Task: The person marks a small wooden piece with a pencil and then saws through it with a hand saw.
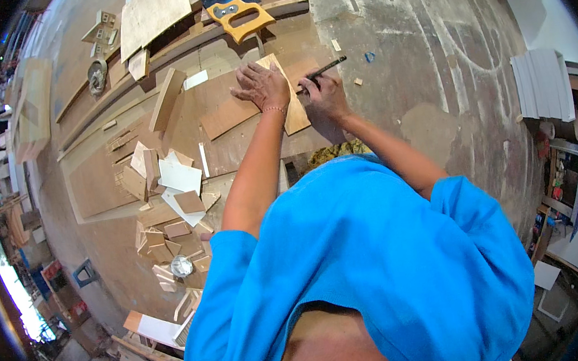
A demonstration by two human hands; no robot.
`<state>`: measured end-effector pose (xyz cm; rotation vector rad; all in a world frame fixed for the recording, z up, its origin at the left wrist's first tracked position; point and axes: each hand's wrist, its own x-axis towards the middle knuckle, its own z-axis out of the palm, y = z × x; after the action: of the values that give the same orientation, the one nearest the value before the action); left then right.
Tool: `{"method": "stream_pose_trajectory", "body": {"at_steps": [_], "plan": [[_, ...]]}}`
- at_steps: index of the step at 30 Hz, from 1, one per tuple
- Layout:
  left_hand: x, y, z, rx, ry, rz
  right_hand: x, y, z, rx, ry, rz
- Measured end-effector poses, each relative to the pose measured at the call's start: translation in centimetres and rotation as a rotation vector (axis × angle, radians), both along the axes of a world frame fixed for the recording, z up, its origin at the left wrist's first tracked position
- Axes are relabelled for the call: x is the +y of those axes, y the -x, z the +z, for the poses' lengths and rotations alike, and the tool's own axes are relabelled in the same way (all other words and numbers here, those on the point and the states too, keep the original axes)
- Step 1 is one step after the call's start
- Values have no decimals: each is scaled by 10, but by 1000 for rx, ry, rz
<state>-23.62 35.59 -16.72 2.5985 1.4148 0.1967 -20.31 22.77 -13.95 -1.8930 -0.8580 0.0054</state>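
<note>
My left hand (263, 86) lies flat with its fingers spread, pressing down on a light strip of wood (297, 118). Beneath that strip is a browner piece of plywood (224, 118), partly covered by my hand and wrist. At the strip's right edge, my right hand (325, 97) is closed around a dark pencil (328, 67), whose upper end points up and to the right. The pencil's lower end meets the strip's edge or comes close to it; I cannot tell which. Beyond my left hand lies a handsaw (241, 18) with a yellow handle.
Wood offcuts (179, 177) lie scattered at the left, with a round tin (182, 265) among them. An upright block (167, 99) stands left of my hand. A pale board (154, 18) and a roll of tape (97, 76) lie at the far left. White panels (543, 86) stand at the right.
</note>
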Motion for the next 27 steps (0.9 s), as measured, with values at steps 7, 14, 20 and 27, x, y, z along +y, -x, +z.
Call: {"method": "stream_pose_trajectory", "body": {"at_steps": [7, 14, 20, 27], "plan": [[-2, 0, 3, 17, 43, -8, 21, -6, -14, 62, 15, 20], [0, 2, -5, 0, -13, -8, 39, -15, -19, 58, -29, 13], [1, 4, -4, -1, -20, 1, 24, -5, -9, 131, 79, 35], [-1, -1, -1, 18, -4, 6, 49, -28, -17, 1, -5, 22]]}}
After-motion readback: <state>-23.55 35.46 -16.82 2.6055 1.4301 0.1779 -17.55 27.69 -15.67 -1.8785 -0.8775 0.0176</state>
